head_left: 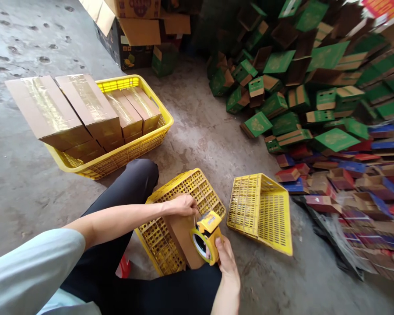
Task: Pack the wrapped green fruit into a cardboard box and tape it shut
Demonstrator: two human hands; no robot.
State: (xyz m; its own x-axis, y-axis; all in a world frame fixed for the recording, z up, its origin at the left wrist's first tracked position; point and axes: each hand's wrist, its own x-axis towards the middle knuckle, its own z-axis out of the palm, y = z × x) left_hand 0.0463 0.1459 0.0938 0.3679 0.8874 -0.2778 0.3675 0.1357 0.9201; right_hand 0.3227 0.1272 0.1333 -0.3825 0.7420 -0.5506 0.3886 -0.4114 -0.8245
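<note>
My right hand (228, 259) is wrapped round a yellow tape dispenser (210, 223) loaded with a roll of tape. The dispenser is tilted over the near right side of a small brown cardboard box (184, 234). That box rests on the slatted base of an upturned yellow crate (157, 247) between my legs. At the box's far end, my left hand (184, 204) is closed with the fingertips pinched together, right by the dispenser. What the fingertips grip is too small to make out.
Taped cardboard boxes (90, 103) stand in a yellow basket (110, 164) at the left. Another yellow crate (261, 212) lies right of my work. Green boxes (272, 105) and red and blue boxes (341, 179) pile up at the right. An open carton (134, 50) stands at the back.
</note>
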